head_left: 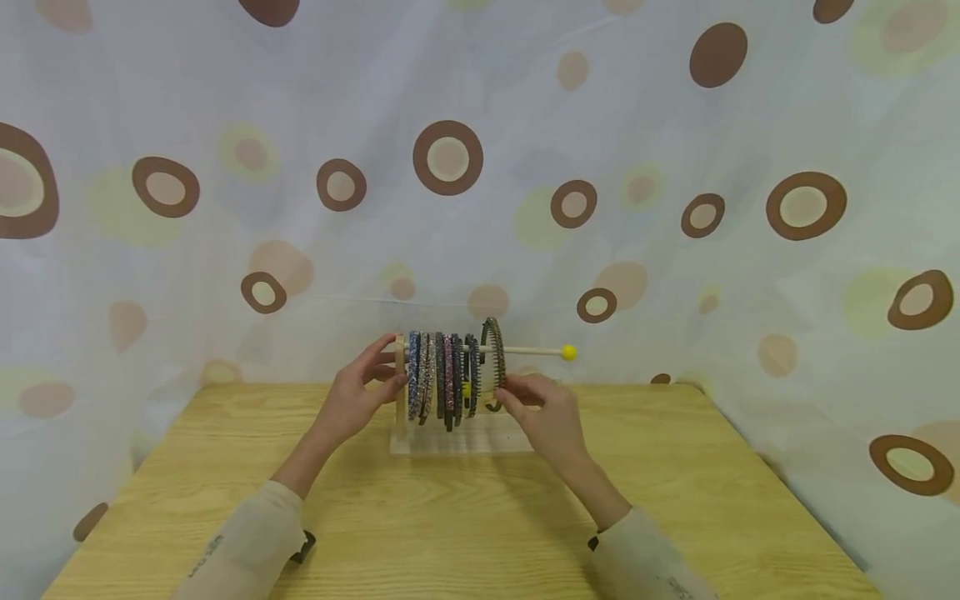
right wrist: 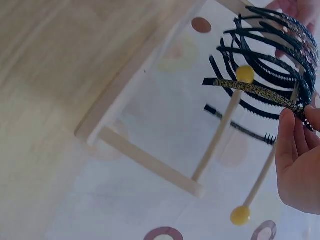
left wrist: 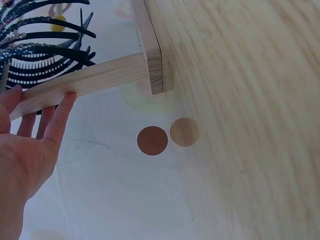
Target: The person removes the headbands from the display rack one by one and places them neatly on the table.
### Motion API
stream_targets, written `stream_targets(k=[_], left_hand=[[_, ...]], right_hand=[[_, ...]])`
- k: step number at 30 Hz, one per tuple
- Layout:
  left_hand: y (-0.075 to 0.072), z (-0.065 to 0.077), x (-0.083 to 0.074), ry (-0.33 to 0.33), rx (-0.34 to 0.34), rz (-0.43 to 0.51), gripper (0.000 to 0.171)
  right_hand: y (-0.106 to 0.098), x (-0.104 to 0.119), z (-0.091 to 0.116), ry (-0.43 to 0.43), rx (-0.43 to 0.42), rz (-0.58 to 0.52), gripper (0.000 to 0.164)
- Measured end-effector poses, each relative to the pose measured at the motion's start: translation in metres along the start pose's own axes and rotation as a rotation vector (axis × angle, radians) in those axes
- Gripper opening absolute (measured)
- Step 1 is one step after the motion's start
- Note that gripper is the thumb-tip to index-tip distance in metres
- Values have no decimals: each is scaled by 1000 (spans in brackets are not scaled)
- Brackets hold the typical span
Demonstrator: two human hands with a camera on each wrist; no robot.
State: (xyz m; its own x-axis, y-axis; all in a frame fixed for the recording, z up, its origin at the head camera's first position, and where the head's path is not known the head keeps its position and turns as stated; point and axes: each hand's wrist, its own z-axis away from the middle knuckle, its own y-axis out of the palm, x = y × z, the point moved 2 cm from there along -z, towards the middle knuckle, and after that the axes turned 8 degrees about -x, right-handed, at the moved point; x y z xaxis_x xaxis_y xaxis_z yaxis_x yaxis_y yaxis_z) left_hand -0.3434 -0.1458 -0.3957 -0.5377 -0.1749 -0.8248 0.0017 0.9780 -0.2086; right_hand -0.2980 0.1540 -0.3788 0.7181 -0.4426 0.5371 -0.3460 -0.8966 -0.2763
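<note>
A wooden headband stand [head_left: 465, 447] carries a row of glittery headbands [head_left: 448, 375] on its rods. My left hand [head_left: 356, 404] grips the stand's upright [left wrist: 105, 77] at the left end, thumb on the near side. In the left wrist view, the fingers of that hand [left wrist: 35, 150] lie along the wood. My right hand [head_left: 553, 417] pinches a gold-and-black toothed headband [right wrist: 250, 91] by its side. This headband encircles the upper rod [head_left: 528, 350], to the right of the others and apart from them. Its lower end hangs free below the fingers.
Yellow balls [head_left: 569, 352] cap the rods; a second knob [right wrist: 240, 215] shows in the right wrist view. The stand rests toward the back of a wood-grain table [head_left: 450, 525]. Behind it hangs a white curtain [head_left: 510, 267] with brown rings and dots.
</note>
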Motion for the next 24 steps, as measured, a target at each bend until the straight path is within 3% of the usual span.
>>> stream_targets(k=[6, 15, 24], left_hand=[[1, 0, 1, -16, 0, 25, 66], [2, 2, 0, -5, 0, 37, 68], [-1, 0, 2, 2, 8, 35, 66]], right_hand=[[-14, 7, -10, -42, -59, -14, 16], [-41, 52, -28, -85, -145, -15, 15], [-72, 61, -43, -98, -217, -15, 17]])
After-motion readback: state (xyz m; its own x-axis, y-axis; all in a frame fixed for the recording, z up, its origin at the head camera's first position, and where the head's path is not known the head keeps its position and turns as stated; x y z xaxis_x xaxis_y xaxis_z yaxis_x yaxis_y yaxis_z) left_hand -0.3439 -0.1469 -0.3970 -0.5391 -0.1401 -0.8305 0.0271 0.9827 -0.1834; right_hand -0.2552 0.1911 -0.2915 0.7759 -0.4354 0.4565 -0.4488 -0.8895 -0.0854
